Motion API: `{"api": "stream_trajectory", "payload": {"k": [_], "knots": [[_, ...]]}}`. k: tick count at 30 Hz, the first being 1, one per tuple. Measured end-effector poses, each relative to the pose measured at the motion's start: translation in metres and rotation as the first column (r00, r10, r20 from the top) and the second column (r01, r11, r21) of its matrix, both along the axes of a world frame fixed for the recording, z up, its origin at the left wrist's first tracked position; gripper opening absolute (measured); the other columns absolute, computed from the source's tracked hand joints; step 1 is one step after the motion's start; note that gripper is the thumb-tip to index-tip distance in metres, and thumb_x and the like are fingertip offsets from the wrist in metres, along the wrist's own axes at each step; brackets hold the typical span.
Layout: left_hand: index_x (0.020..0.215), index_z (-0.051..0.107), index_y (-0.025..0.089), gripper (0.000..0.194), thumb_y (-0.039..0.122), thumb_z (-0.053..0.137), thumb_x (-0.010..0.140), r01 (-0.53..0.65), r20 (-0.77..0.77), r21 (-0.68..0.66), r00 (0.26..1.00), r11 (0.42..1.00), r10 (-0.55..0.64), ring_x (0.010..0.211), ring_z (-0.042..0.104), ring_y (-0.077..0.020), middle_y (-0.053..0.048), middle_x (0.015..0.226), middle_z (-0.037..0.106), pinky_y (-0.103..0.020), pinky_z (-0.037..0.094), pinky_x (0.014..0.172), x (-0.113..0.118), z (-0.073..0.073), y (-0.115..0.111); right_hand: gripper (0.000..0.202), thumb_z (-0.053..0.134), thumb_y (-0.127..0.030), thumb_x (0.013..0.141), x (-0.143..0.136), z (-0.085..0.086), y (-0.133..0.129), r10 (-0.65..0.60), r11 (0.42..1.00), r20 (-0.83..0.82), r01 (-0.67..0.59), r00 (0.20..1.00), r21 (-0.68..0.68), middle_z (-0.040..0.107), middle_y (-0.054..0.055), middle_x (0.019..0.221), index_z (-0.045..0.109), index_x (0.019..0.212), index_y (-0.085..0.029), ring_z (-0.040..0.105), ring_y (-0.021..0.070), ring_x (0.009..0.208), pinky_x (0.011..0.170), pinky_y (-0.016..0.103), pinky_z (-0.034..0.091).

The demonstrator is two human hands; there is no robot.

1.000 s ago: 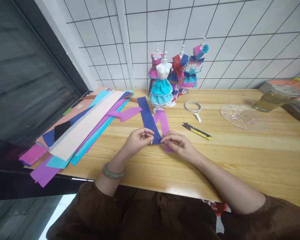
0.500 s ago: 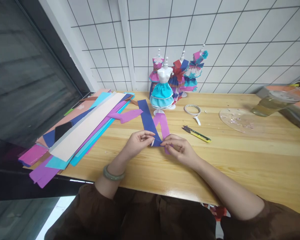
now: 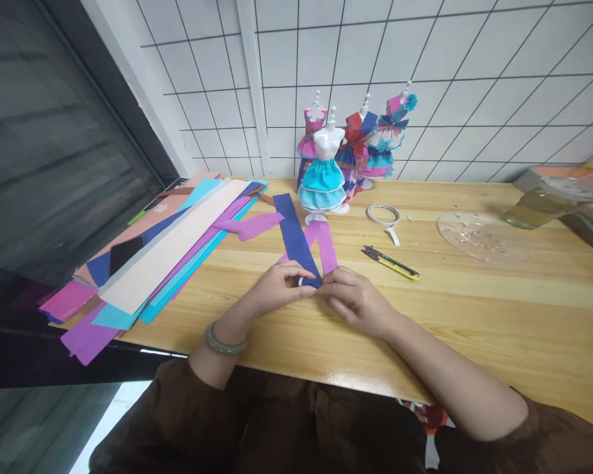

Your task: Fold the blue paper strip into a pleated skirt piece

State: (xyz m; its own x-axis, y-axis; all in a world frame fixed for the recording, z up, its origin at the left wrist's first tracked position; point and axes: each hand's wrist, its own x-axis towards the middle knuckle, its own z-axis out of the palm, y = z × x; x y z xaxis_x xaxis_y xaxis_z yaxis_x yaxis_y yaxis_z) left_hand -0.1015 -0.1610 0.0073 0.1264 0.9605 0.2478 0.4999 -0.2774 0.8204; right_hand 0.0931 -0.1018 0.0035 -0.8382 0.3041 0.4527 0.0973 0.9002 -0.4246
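A dark blue strip (image 3: 294, 230) lies on the table, its near end gathered between my two hands. My left hand (image 3: 282, 288) pinches that end from the left, where a small white piece (image 3: 301, 282) shows beside the fingertips. From the right, my right hand (image 3: 350, 293) closes its fingertips on the same end. A purple strip (image 3: 327, 247) runs beside and partly under the blue one, and its near part is hidden by my right hand. Another purple strip (image 3: 252, 226) reaches in from the left and touches the blue strip's edge.
Layered coloured sheets (image 3: 178, 243) with a black phone (image 3: 126, 254) cover the left. Small dress forms (image 3: 322, 178) stand at the back. A tape roll (image 3: 383, 214), a yellow cutter (image 3: 393, 263), a clear plate (image 3: 474, 237) and a cup (image 3: 538, 207) are to the right.
The near end of the blue strip is now folded narrower. My left fingertips have moved right and down, closer to my right hand, whose fingers are more closed.
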Motion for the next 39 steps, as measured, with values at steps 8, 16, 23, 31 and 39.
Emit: {"api": "stream_trajectory", "payload": {"k": [8, 16, 23, 31, 39], "knots": [[0.074, 0.066, 0.015, 0.017, 0.029, 0.057, 0.074, -0.018, 0.08, -0.013, 0.997, 1.0, 0.019, 0.073, 0.052, -0.0136, -0.004, 0.073, 0.061, -0.025, 0.04, 0.066, -0.0008, -0.003, 0.0012, 0.018, 0.046, -0.015, 0.081, -0.0017, 0.0009, -0.003, -0.103, 0.981, -0.042, 0.095, 0.994, -0.17, 0.059, 0.007, 0.087, 0.054, 0.096, -0.02, 0.054, 0.0169, 0.08, 0.073, 0.032, 0.045], [0.07, 0.063, 0.014, 0.013, 0.024, 0.055, 0.074, -0.074, 0.075, -0.016, 0.994, 0.997, 0.075, 0.067, 0.05, -0.0114, -0.003, 0.072, 0.06, -0.023, 0.037, 0.061, 0.0029, -0.0001, -0.0002, 0.038, 0.055, -0.031, 0.078, -0.0057, -0.0008, -0.0031, -0.169, 0.942, -0.011, 0.159, 0.985, -0.294, 0.058, 0.008, 0.093, 0.049, 0.114, -0.02, 0.055, 0.0165, 0.077, 0.072, 0.032, 0.046], [0.069, 0.063, 0.016, 0.012, 0.022, 0.054, 0.074, -0.035, 0.049, 0.033, 0.998, 0.999, 0.034, 0.073, 0.054, -0.0129, -0.003, 0.075, 0.059, -0.025, 0.041, 0.069, 0.0077, -0.0018, -0.0022, 0.024, 0.052, -0.031, 0.081, -0.0083, -0.0016, -0.0012, -0.146, 0.935, -0.033, 0.127, 0.989, -0.332, 0.059, 0.008, 0.09, 0.06, 0.101, -0.019, 0.055, 0.0166, 0.078, 0.07, 0.031, 0.045], [0.074, 0.066, 0.016, 0.015, 0.026, 0.055, 0.075, -0.021, 0.085, 0.035, 0.996, 0.999, 0.018, 0.072, 0.053, -0.0132, -0.005, 0.075, 0.06, -0.025, 0.041, 0.066, 0.0067, -0.0021, -0.0006, 0.017, 0.049, -0.027, 0.083, -0.009, -0.0037, 0.0004, -0.147, 0.934, -0.101, 0.104, 0.984, -0.34, 0.06, 0.007, 0.08, 0.064, 0.086, -0.019, 0.055, 0.0158, 0.074, 0.068, 0.03, 0.044], [0.096, 0.063, 0.013, 0.03, 0.031, 0.058, 0.072, -0.035, 0.261, -0.152, 0.962, 0.988, 0.074, 0.067, 0.053, -0.0117, -0.005, 0.075, 0.061, -0.024, 0.043, 0.062, 0.0021, -0.0078, -0.0006, 0.016, 0.05, -0.026, 0.082, -0.0057, -0.0035, 0.0019, -0.18, 0.923, -0.112, 0.128, 0.977, -0.364, 0.06, 0.007, 0.079, 0.063, 0.082, -0.018, 0.056, 0.016, 0.073, 0.067, 0.03, 0.044]]}}
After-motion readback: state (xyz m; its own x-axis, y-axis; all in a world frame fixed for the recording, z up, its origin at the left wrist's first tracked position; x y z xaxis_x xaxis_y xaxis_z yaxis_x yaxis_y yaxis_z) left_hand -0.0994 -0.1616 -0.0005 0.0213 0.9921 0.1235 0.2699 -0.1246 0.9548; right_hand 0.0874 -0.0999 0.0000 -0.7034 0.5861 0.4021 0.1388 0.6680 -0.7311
